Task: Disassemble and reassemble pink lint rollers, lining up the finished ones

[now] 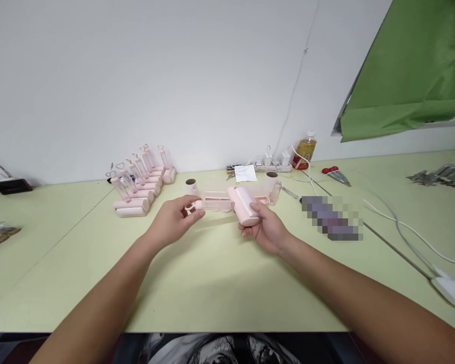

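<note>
Before me a pink lint roller with a clear handle is held sideways above the table. My left hand [176, 216] pinches the clear handle [217, 204] at its pink ring end. Closed around the rounded pink head [244, 206] is my right hand [267, 227], its thumb on the side. Just behind stand two brown-lined rolls, one roll [190, 183] to the left and another roll [272, 176] to the right. More pink and clear parts lie between them, partly hidden by the lint roller.
Several lint rollers [136, 194] with heart-shaped loops stand in a row at left. A power strip [275, 168], a bottle [305, 150] and red-handled scissors [335, 175] are along the back. White cables [413, 233] and a pixelated item [329, 218] lie right. A black phone-like device [12, 186] lies far left.
</note>
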A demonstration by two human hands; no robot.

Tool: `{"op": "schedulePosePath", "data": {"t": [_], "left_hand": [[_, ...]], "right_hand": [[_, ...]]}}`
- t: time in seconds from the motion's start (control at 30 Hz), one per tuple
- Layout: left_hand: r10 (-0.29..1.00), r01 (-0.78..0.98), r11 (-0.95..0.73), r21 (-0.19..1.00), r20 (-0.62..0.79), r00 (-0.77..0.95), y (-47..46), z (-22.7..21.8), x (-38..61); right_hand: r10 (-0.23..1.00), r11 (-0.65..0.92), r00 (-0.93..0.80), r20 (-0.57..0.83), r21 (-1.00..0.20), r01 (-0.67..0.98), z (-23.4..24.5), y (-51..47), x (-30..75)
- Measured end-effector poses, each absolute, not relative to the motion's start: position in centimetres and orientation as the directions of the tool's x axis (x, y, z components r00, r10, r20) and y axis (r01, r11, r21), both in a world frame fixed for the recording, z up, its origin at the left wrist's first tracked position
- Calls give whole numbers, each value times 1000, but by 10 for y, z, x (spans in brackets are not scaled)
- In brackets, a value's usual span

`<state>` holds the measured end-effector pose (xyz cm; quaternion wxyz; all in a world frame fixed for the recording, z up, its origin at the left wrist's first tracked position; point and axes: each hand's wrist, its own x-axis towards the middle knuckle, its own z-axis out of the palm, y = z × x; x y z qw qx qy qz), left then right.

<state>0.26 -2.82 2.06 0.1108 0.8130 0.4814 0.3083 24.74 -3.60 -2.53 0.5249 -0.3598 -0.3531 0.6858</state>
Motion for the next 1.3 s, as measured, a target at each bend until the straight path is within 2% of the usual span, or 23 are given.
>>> {"op": "schedulePosePath", "data": {"t": [0.1,0.2,0.33,0.47,0.6,0.7,0.83,0.93,1.3], "left_hand": [[825,620,-564,545,400,399,-23,35,1],[793,589,-609,531,428,434,-14,59,8],[772,665,-631,400,407,488,8,110,18],[760,749,-613,252,446,472,46,148,26],[813,851,-507,140,407,417,97,152,40],[886,936,-351,12,328,328,136,139,58],[945,977,-188,-97,254,207,182,118,81],[958,985,-140,-104,238,161,210,109,91],[979,997,-76,18,190,71,271,94,102]], "right_hand": [[941,-301,-300,-158,-796,-525,-25,-34,248],[907,-344,-402,-126,-770,-537,-25,-35,247],[905,-339,-418,-83,-735,-588,-28,-32,247],[928,-316,-351,-121,-754,-576,-40,-28,245],[941,-298,-299,-161,-812,-502,-54,-29,238],[946,-272,-291,-145,-843,-465,-58,-32,233],[947,-262,-291,-137,-854,-449,-60,-34,231],[943,-262,-306,-127,-851,-456,-61,-34,231],[910,-334,-383,-159,-829,-448,-60,-38,229]]}}
